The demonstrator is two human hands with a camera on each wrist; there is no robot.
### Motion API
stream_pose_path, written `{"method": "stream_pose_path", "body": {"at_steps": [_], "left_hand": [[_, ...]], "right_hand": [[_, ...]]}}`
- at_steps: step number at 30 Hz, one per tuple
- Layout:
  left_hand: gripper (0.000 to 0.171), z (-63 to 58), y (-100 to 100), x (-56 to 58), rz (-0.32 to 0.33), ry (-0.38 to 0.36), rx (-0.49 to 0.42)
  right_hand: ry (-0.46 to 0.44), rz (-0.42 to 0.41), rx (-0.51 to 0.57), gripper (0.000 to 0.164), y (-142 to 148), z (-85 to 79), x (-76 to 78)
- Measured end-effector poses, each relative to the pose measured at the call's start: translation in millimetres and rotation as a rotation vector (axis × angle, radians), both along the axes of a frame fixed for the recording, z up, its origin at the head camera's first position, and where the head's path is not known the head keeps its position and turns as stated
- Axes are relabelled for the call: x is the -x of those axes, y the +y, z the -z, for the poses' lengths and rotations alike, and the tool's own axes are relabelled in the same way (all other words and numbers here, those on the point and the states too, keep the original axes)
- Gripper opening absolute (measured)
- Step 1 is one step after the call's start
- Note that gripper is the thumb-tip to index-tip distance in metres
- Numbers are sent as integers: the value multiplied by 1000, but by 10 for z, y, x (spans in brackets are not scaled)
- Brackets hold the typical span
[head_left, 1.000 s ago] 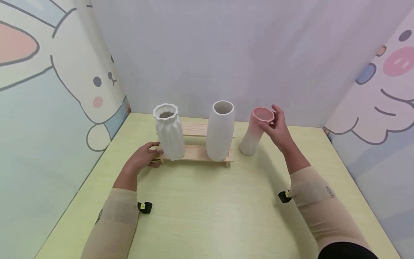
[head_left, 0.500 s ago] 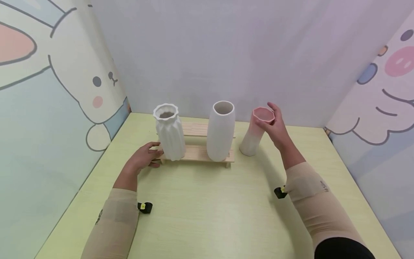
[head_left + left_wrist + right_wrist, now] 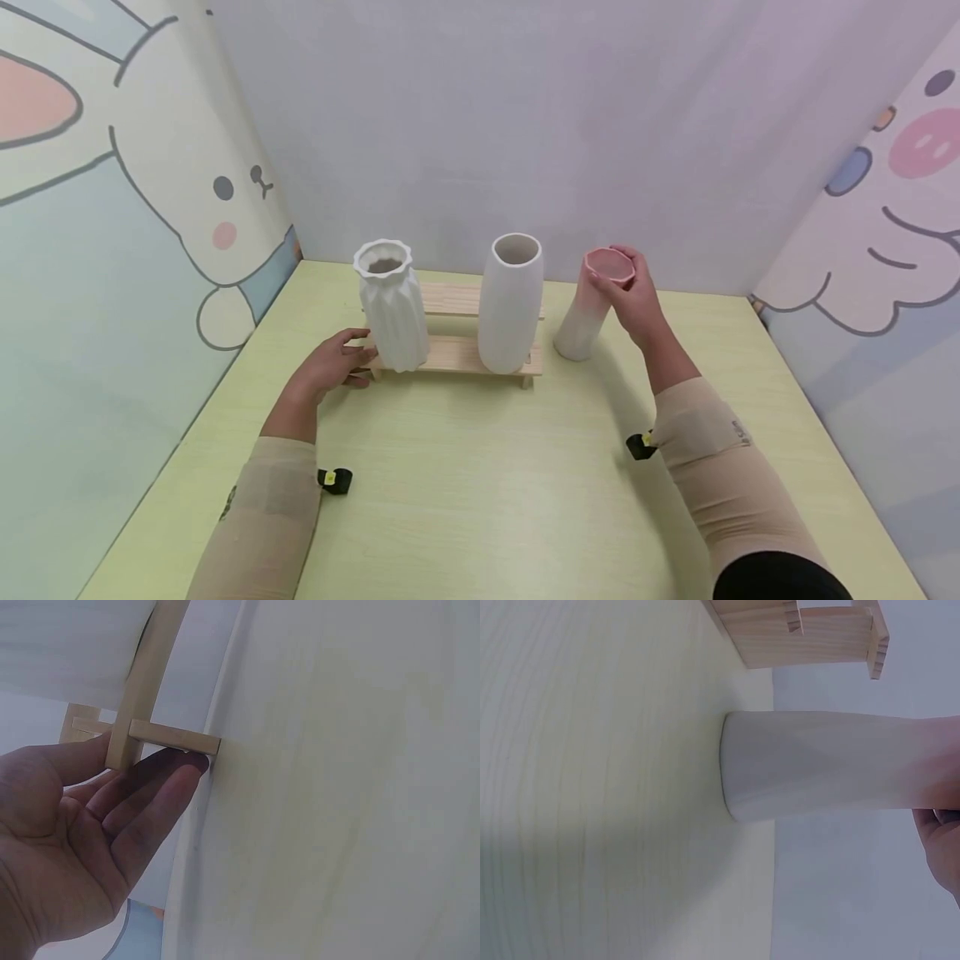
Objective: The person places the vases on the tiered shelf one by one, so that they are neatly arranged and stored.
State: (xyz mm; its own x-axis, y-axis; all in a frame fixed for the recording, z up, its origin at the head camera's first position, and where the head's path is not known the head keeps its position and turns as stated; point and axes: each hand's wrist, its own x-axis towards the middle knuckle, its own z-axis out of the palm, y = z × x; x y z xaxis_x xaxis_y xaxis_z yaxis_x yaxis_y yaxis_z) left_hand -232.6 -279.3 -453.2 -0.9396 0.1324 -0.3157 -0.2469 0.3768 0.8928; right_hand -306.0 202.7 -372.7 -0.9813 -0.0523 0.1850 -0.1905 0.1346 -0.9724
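Note:
My left hand (image 3: pixel 335 364) holds the left end of a two-tier wooden stand (image 3: pixel 453 357); in the left wrist view its thumb lies at the board's end and its curled fingers (image 3: pixel 154 832) are against the leg. On the lower shelf stand a white fluted vase (image 3: pixel 395 321) at the left and a smooth white vase (image 3: pixel 512 312) at the right. Right of the stand, a pink-and-white vase (image 3: pixel 583 321) is upright on the table. My right hand (image 3: pixel 636 300) grips it near its pink rim, thumb in front and fingers behind. The right wrist view shows its base touching the table.
The pale wood-grain table (image 3: pixel 480 500) reaches back to a plain light wall (image 3: pixel 450 125). Cartoon-printed panels stand on the left (image 3: pixel 135 250) and right (image 3: pixel 885 250). The stand's upper shelf (image 3: pixel 452 298) runs behind the two white vases.
My right hand has moved slightly left and its raised fingers have come down around the pink-and-white vase's rim. The left hand, the stand and the vases have stayed put.

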Motion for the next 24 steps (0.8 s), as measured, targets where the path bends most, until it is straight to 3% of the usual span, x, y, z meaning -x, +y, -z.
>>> {"method": "stream_pose_path", "body": {"at_steps": [6, 16, 24], "left_hand": [[69, -4, -7, -1, -5, -4, 1], [70, 5, -12, -4, -7, -10, 0], [70, 5, -18, -11, -4, -3, -4]], "right_hand": [[-5, -12, 17, 70, -17, -3, -33], [-11, 5, -6, 72, 56, 133, 120], [0, 3, -10, 71, -7, -16, -40]]}}
